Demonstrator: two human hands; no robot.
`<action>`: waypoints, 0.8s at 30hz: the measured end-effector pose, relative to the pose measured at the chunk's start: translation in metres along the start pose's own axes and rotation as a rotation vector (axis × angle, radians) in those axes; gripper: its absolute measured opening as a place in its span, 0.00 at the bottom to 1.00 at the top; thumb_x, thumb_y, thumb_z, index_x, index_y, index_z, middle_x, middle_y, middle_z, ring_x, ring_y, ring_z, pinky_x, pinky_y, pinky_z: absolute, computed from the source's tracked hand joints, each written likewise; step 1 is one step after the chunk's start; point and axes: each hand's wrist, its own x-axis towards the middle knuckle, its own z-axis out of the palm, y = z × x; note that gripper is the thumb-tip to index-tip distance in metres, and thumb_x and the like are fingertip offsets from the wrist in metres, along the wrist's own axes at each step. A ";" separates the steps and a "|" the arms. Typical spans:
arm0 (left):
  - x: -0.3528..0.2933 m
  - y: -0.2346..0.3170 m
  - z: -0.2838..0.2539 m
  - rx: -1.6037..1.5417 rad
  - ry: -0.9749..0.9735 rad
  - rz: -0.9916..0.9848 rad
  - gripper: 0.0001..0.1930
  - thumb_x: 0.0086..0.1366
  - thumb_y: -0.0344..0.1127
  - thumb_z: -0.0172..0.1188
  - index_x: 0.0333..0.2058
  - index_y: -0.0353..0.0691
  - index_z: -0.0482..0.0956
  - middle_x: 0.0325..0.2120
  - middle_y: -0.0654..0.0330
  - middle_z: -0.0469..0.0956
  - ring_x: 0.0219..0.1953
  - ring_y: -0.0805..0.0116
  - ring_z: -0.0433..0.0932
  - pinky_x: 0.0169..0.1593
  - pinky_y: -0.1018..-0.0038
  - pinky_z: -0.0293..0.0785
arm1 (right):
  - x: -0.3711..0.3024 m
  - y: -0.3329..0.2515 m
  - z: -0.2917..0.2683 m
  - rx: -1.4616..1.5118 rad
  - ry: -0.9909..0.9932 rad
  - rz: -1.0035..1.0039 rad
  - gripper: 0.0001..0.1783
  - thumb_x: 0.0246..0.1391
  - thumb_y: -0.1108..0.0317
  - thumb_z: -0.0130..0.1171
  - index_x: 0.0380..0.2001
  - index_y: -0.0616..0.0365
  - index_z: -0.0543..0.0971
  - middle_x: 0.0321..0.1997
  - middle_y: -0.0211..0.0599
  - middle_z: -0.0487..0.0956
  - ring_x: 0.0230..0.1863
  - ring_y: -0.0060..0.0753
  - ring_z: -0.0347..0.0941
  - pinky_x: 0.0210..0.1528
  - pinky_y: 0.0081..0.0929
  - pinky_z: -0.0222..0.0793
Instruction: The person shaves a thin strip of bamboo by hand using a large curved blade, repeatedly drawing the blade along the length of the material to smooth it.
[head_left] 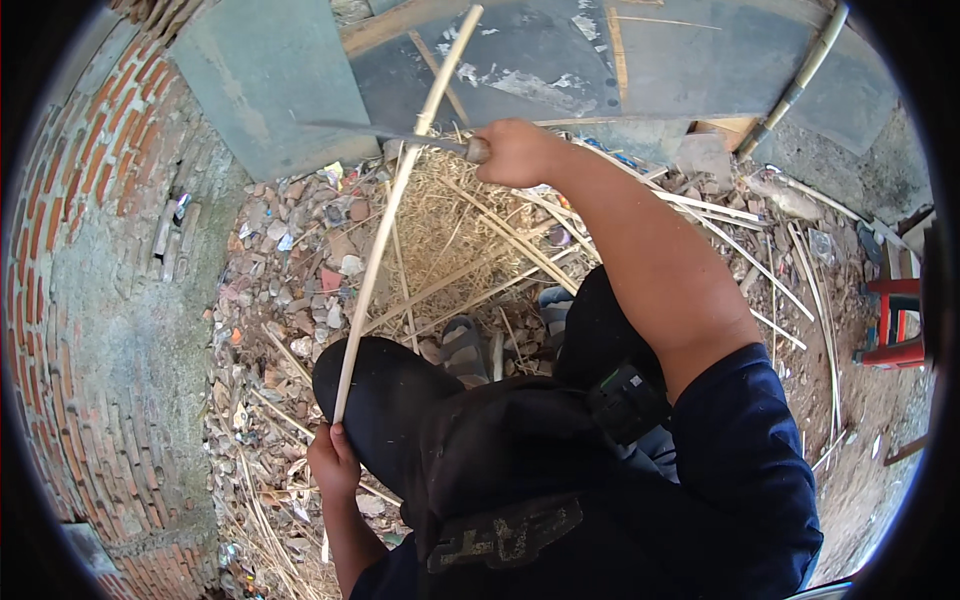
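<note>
My left hand (pixel 334 460) grips the lower end of a long pale bamboo strip (pixel 388 220), beside my left knee. The strip slants up and away, its far end in front of the dark sheets. In my right hand (pixel 522 153), closed round its handle, is a long-bladed knife (pixel 425 137). The blade points left and crosses the strip in its upper part; whether the edge touches the strip I cannot tell. Below the blade, thin pale shavings (pixel 440 215) lie heaped on the ground.
A brick wall (pixel 90 300) rises at the left. Grey-blue sheets (pixel 270 85) stand at the far side. Several bamboo strips (pixel 745 250) are scattered over stony rubble (pixel 300 225). My sandalled feet (pixel 464 345) rest in front. A red stool (pixel 890 320) stands at the right.
</note>
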 end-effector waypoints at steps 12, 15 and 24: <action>-0.001 0.005 -0.007 0.071 -0.029 0.018 0.26 0.77 0.49 0.43 0.25 0.33 0.67 0.13 0.54 0.63 0.17 0.65 0.63 0.23 0.64 0.58 | 0.000 0.011 0.006 -0.121 0.009 -0.100 0.13 0.41 0.62 0.61 0.30 0.56 0.81 0.33 0.47 0.82 0.40 0.53 0.79 0.44 0.47 0.74; -0.012 0.007 -0.024 -0.115 -0.088 -0.009 0.24 0.75 0.46 0.49 0.22 0.35 0.65 0.11 0.54 0.65 0.15 0.63 0.62 0.22 0.64 0.58 | -0.005 -0.006 0.001 -0.176 -0.038 -0.089 0.13 0.45 0.62 0.59 0.34 0.53 0.82 0.36 0.45 0.83 0.43 0.51 0.79 0.46 0.48 0.74; -0.028 0.011 -0.016 -0.134 -0.222 -0.134 0.26 0.77 0.50 0.42 0.24 0.35 0.65 0.15 0.59 0.63 0.21 0.71 0.61 0.26 0.66 0.59 | -0.012 -0.030 0.005 -0.233 -0.199 -0.197 0.12 0.47 0.63 0.58 0.36 0.50 0.83 0.37 0.41 0.83 0.43 0.48 0.79 0.45 0.48 0.74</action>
